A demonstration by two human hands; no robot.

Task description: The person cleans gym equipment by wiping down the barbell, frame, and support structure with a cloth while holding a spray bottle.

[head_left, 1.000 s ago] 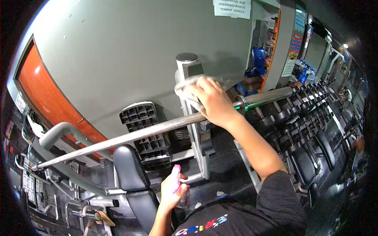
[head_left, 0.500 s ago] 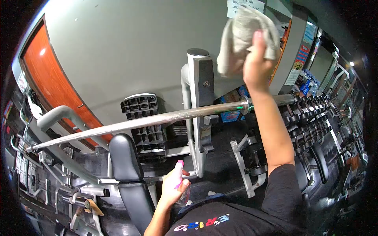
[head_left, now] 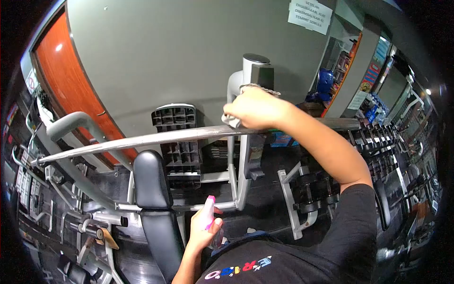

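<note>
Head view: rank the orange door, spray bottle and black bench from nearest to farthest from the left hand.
1. Spray bottle, held in the left hand.
2. Black bench, just left of that hand.
3. Orange door, in the left background.

The right hand (head_left: 259,108) has lowered the cloth (head_left: 231,120) from high up to the barbell (head_left: 161,138).

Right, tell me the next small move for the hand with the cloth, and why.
I'd probably slide the cloth leftward along the metal bar. The right hand has it bunched at the bar, near the upright post, and a long bare stretch lies to its left. The left hand holds the spray bottle low, clear of that path.
</note>
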